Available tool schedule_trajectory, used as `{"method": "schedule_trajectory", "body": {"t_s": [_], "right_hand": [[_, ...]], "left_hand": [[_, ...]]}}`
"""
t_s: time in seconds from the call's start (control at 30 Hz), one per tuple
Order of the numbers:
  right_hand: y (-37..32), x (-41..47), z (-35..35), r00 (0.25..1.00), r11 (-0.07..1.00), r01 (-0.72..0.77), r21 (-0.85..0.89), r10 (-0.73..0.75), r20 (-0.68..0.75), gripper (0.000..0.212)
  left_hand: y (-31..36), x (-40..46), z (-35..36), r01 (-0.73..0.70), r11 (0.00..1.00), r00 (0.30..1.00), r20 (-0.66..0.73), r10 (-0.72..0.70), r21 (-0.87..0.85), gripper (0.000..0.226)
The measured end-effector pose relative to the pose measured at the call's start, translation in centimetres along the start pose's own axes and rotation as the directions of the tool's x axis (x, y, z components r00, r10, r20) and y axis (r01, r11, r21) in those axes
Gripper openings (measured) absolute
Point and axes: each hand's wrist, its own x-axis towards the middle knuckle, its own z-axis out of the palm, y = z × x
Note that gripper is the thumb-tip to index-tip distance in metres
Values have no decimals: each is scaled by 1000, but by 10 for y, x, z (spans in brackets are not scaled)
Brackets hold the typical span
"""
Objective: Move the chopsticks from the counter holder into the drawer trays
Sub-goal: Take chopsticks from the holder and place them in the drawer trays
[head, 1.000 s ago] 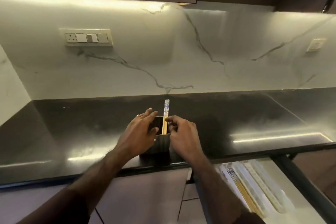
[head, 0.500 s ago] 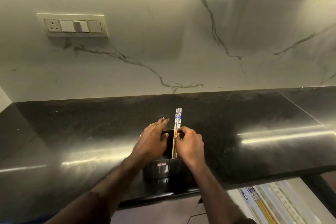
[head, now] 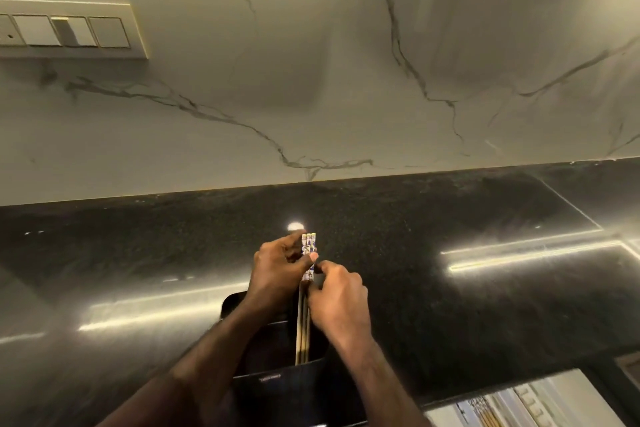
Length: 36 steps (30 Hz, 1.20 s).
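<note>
A few wooden chopsticks with blue-and-white patterned tops stand upright in a black holder near the front edge of the black counter. My left hand pinches their patterned tops between thumb and fingers. My right hand grips the same sticks just below, from the right. At the bottom right, the open drawer's white trays show several chopsticks lying in them; most of the drawer is out of frame.
A marble backsplash rises behind the counter, with a switch plate at the upper left. Bright light strips reflect on the counter to both sides of the holder.
My left hand moved from the holder's rim up onto the chopstick tops. The camera came closer and tilted down, so the holder and hands sit lower and larger in view.
</note>
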Motion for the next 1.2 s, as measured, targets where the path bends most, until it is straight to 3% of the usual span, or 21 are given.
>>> {"method": "schedule_trajectory", "body": {"t_s": [0.1,0.27,0.63,0.77,0.93,1.2], "right_hand": [[0,3,0,1000,1000,10,10,-10,6,22],[-5,1,-4,995,997,53,59,-57,79,20],[-48,-67,-33,932,909,247,336,-318,174,19],[-52,-112,-38,922,894,201,399,-311,232,19],[-30,-171,-44,936,824,147,547,-295,193,18],[31,-242,-91,983,871,96,482,-159,91,16]], "left_hand": [[-1,1,-1,41,988,999,3,-41,-152,22],[25,-8,-17,49,950,999,20,-45,-309,23],[140,-71,-106,-218,881,973,-19,232,-421,24],[160,-103,-134,-248,844,963,-22,270,-475,25],[166,-147,-129,-202,812,963,41,268,-548,24],[163,-209,-58,-82,834,938,240,249,-545,28]]}}
